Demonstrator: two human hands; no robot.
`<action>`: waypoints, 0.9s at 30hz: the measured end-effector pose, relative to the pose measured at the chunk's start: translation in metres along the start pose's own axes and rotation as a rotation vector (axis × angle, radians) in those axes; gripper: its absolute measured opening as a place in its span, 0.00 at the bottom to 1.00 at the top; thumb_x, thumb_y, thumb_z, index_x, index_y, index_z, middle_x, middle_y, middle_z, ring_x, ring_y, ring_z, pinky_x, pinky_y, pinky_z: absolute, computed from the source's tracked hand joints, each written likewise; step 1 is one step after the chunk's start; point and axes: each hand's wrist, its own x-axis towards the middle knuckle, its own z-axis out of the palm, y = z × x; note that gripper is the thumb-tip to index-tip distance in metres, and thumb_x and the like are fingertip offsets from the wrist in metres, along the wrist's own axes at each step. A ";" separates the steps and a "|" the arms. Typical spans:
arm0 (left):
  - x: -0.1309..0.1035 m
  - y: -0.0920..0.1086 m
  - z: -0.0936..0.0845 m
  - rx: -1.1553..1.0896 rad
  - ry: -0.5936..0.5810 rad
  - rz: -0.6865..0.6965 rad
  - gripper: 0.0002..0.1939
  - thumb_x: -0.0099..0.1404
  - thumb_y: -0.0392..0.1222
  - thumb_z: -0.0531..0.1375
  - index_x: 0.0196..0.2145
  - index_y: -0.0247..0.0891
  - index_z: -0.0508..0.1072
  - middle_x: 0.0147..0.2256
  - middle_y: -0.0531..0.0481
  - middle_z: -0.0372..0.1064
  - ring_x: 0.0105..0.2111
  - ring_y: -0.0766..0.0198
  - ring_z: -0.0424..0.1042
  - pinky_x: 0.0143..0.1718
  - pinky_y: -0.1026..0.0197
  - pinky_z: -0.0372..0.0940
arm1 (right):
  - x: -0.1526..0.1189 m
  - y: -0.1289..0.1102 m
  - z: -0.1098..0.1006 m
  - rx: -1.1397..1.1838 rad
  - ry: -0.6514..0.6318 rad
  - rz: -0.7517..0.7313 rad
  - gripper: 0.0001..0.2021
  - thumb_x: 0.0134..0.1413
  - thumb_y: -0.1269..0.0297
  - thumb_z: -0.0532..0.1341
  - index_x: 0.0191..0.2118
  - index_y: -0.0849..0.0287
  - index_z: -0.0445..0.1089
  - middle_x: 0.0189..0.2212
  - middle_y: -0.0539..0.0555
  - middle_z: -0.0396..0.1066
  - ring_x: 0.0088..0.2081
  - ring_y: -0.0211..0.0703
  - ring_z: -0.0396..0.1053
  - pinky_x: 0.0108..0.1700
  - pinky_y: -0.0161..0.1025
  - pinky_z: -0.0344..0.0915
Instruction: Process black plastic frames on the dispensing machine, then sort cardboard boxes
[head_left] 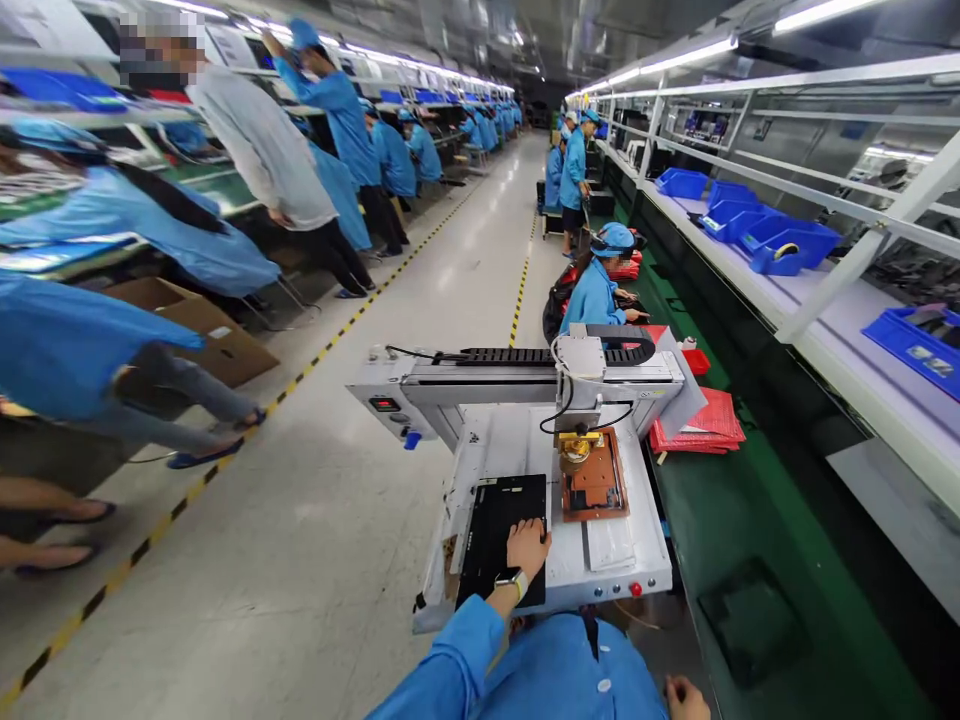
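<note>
My left hand (pixel 529 547), with a watch at its wrist, lies palm down on a flat black panel (pixel 491 520). Its fingers are stretched out over the panel's right part. The panel rests on the white bed (pixel 562 590) of a bench-top gantry machine (pixel 510 370). Right of it, a copper-coloured fixture (pixel 600 485) sits under the machine's brass-coloured head (pixel 575 450). Low at the frame's bottom edge is my right hand (pixel 686 698), beside the green bench and away from the machine. It is partly cut off, and its fingers are not clear.
A green bench (pixel 780 500) runs along the right, with a dark flat object (pixel 750 615) and a stack of red packets (pixel 701 425). Blue bins (pixel 784 240) stand on the shelf above. A co-worker (pixel 596 285) sits beyond the machine. Several people work along the left line.
</note>
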 end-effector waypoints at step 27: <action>-0.049 -0.130 -0.164 -0.548 0.522 -0.215 0.11 0.66 0.41 0.63 0.45 0.39 0.72 0.34 0.51 0.71 0.36 0.59 0.70 0.45 0.57 0.64 | -0.084 -0.281 0.162 -0.533 -0.205 -1.328 0.26 0.72 0.72 0.50 0.68 0.66 0.74 0.61 0.67 0.72 0.65 0.64 0.64 0.72 0.60 0.54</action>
